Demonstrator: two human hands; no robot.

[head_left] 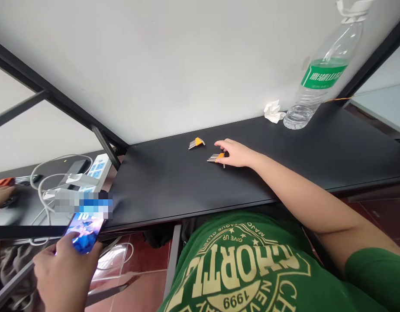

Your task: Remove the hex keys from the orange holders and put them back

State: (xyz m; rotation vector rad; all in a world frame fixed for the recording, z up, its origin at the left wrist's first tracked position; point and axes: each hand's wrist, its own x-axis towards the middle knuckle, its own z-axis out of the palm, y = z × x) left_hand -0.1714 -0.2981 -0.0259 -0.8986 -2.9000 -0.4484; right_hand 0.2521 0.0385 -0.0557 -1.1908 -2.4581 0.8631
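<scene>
My left hand (66,264) is wrapped round a smartphone (85,227) with a lit screen, held beyond the table's left front corner. Over the black table my right hand (234,152) reaches in from the right, thumb and index finger apart. A hex key set (217,157) in an orange holder lies by its thumb, which overlaps the holder's edge; whether they touch is hard to tell. Another hex key set (196,142) with an orange holder rests a little farther back and to the left, apart from the hand.
A large plastic bottle (320,82) with a green label stands at the back right beside a crumpled tissue (274,112). White cables and a power strip (98,171) lie on the neighbouring table at left. Another person's hand (1,195) shows at the far left edge.
</scene>
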